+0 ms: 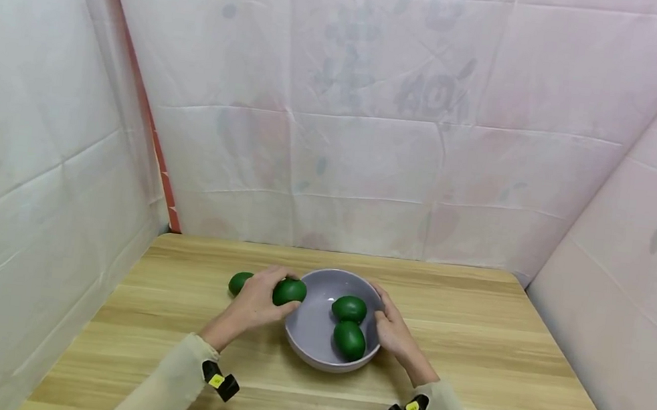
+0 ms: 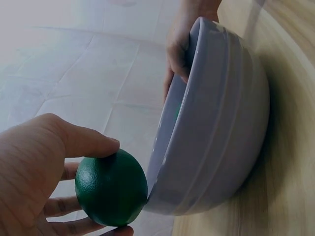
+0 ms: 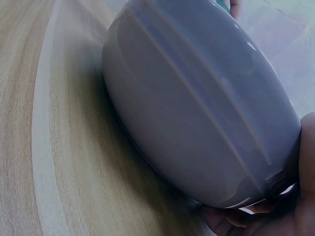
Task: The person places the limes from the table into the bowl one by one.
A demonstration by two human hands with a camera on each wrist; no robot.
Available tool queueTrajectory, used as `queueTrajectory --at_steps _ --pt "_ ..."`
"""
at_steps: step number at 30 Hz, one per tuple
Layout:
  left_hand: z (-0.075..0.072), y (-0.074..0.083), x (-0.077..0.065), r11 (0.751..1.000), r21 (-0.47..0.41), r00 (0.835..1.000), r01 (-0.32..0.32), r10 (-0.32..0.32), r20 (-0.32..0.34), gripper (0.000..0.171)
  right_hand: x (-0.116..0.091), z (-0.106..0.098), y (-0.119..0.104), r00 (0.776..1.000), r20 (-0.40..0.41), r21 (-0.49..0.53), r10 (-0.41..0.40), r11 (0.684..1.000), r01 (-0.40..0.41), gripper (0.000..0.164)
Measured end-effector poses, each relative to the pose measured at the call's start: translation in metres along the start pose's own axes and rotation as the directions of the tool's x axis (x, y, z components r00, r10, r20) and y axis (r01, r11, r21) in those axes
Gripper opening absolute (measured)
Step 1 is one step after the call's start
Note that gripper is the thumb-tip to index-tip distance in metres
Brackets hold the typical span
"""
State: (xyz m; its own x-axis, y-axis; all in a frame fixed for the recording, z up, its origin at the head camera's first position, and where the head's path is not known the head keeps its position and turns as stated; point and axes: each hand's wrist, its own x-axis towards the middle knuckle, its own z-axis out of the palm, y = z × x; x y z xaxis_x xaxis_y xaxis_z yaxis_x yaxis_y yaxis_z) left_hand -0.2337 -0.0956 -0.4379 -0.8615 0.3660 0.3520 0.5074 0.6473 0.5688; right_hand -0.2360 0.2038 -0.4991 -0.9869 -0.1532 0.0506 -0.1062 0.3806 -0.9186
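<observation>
My left hand (image 1: 258, 298) holds a dark green avocado (image 1: 290, 292) between thumb and fingers, right at the left rim of a grey-purple bowl (image 1: 311, 337). In the left wrist view, this avocado (image 2: 112, 189) has glossy, finely pebbled skin. Two more avocados, one (image 1: 349, 309) behind the other (image 1: 349, 340), lie inside the bowl on its right side. Partly hidden behind my left hand, another avocado (image 1: 239, 282) rests on the table. My right hand (image 1: 393, 329) grips the bowl's right side, with the thumb over the rim and fingers on the outer wall.
The bowl stands on a light wood-grain table (image 1: 466, 380). White printed sheets (image 1: 358, 154) hang behind the table and along both sides. A red strip (image 1: 142, 92) runs down the back left corner. Each wrist wears a black strap mount with a yellow tag.
</observation>
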Motion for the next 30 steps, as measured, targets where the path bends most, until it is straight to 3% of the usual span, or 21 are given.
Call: queueTrajectory --at_steps 11,20,30 --pt "0.013 0.010 0.001 0.994 0.000 0.992 -0.105 0.105 0.065 0.037 -0.003 -0.002 -0.001 1.000 0.003 0.010 0.004 1.000 -0.004 0.061" --pt "0.016 0.015 0.002 0.991 -0.015 0.979 -0.136 0.137 0.150 0.041 -0.004 -0.001 0.000 1.000 -0.005 0.011 0.003 1.000 -0.003 0.061" --pt "0.021 0.016 0.002 0.983 0.051 0.957 -0.179 0.161 0.242 0.038 -0.003 0.003 -0.001 1.000 -0.008 0.015 0.007 1.000 -0.006 0.061"
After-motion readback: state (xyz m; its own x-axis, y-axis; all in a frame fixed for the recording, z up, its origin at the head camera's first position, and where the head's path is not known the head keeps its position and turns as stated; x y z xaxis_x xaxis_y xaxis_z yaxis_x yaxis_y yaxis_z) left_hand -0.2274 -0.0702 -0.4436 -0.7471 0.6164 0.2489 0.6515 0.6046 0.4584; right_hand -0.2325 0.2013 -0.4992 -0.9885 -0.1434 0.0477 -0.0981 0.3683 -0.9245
